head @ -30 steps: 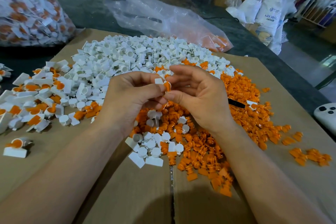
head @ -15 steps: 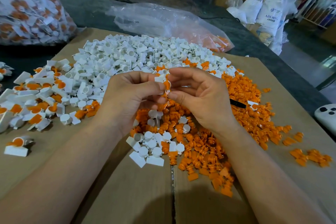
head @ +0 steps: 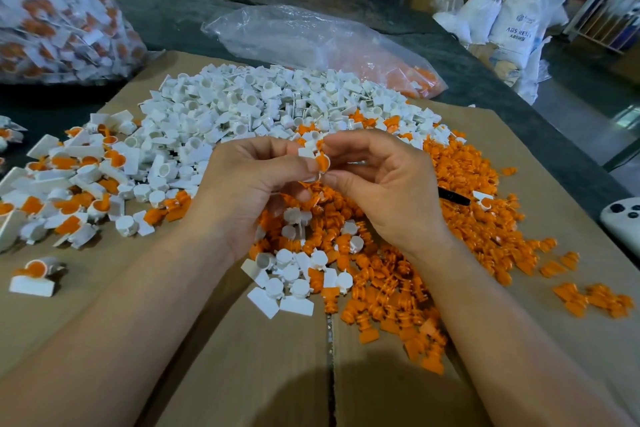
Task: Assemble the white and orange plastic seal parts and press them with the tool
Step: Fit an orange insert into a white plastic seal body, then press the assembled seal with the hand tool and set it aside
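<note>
With the seal (head: 318, 159) pinched between your left hand (head: 249, 191) and right hand (head: 384, 191) as centre, above the cardboard sheet (head: 242, 374): the housings pile (head: 263, 107) lies at 12 o'clock, the inserts pile (head: 467, 218) from 3 to 5, and the assembled seals (head: 69, 184) at 9. Behind the housings, at 1, lies a plastic bag (head: 311, 35); at 10 stands a filled bag (head: 52, 10).

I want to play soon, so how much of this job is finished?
Some are done: joined seals lie in a heap at the left. Right now the left hand pinches a white part and the right hand an orange part, held together. Lots remains: big piles of loose white parts and loose orange parts, and a black rod, perhaps the tool, lies untouched.
</note>
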The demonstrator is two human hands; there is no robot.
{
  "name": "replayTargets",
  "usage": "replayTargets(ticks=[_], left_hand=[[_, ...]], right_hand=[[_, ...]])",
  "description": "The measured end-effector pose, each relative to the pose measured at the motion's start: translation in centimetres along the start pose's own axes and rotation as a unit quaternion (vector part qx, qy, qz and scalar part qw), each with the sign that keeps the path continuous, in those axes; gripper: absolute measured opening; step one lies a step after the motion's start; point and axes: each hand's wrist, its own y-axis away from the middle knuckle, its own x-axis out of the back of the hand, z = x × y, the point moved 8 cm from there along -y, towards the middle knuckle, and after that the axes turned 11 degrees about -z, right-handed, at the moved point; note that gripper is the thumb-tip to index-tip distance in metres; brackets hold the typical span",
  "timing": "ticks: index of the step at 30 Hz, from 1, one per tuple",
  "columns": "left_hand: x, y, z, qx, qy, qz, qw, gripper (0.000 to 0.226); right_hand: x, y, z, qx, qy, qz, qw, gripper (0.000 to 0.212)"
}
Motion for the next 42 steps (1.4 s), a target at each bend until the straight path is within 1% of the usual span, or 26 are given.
replayTargets(ticks=[9,14,15,17,19,21,22,24,25,27,29,30,32,34,36,40,42], left_hand=[[-0.2,0.0,0.0,-0.006,-0.001,-0.008,1.000,0.010],[-0.2,0.1,0.1,-0.013,0.001,-0.008,1.000,0.011],[-0.2,0.1,0.1,-0.014,0.006,-0.006,1.000,0.011],[-0.1,0.1,0.2,-0.015,0.024,0.000,1.000,0.015],[0.2,0.0,0.4,-0.020,0.028,0.005,0.999,0.023],[0.4,0.0,0.5,-0.024,0.025,0.008,0.999,0.029],[0.4,0.0,0.5,-0.023,0.025,0.008,0.999,0.028],[0.4,0.0,0.4,-0.019,0.026,0.007,0.999,0.023],[0.4,0.0,0.4,-0.019,0.025,0.007,0.999,0.021],[0.5,0.0,0.3,-0.019,0.027,0.009,0.999,0.022],[0.5,-0.1,0.3,-0.019,0.028,0.010,0.999,0.022],[0.5,-0.2,0.3,-0.019,0.026,0.008,0.999,0.021],[0.4,-0.2,0.3,-0.020,0.024,0.004,0.999,0.022],[0.4,-0.2,0.3,-0.022,0.024,0.003,0.999,0.029],[0.4,-0.2,0.3,-0.022,0.022,0.002,1.000,0.033],[0.4,-0.2,0.4,-0.023,0.018,-0.002,1.000,0.034],[0.4,-0.2,0.4,-0.023,0.014,-0.004,1.000,0.035]], right_hand=[[0.0,0.1,-0.8,0.037,0.062,0.003,0.997,0.039],[-0.2,0.2,-1.0,0.038,0.071,-0.007,0.997,0.038],[-0.2,0.1,-0.9,0.026,0.076,-0.016,0.997,0.038],[0.9,-0.1,-0.2,-0.035,0.093,-0.025,0.995,0.037],[3.7,-0.1,0.9,-0.119,0.119,0.000,0.986,0.031],[6.5,0.2,2.0,-0.191,0.184,0.023,0.964,0.026],[7.5,0.4,2.6,-0.225,0.214,0.019,0.950,0.029],[8.1,0.9,4.1,-0.291,0.259,-0.024,0.921,0.041],[8.0,1.1,4.7,-0.318,0.281,-0.055,0.904,0.051],[7.2,1.5,5.6,-0.359,0.327,-0.124,0.865,0.079],[6.2,1.6,5.9,-0.377,0.368,-0.182,0.830,0.107],[5.8,1.7,6.1,-0.380,0.383,-0.202,0.818,0.114],[5.3,1.9,6.4,-0.384,0.407,-0.230,0.796,0.119],[5.1,2.1,6.9,-0.389,0.428,-0.249,0.777,0.116],[5.0,2.2,7.4,-0.389,0.443,-0.250,0.768,0.107],[5.2,1.7,7.4,-0.382,0.449,-0.208,0.781,0.089],[5.3,1.4,6.9,-0.372,0.447,-0.183,0.793,0.078]])
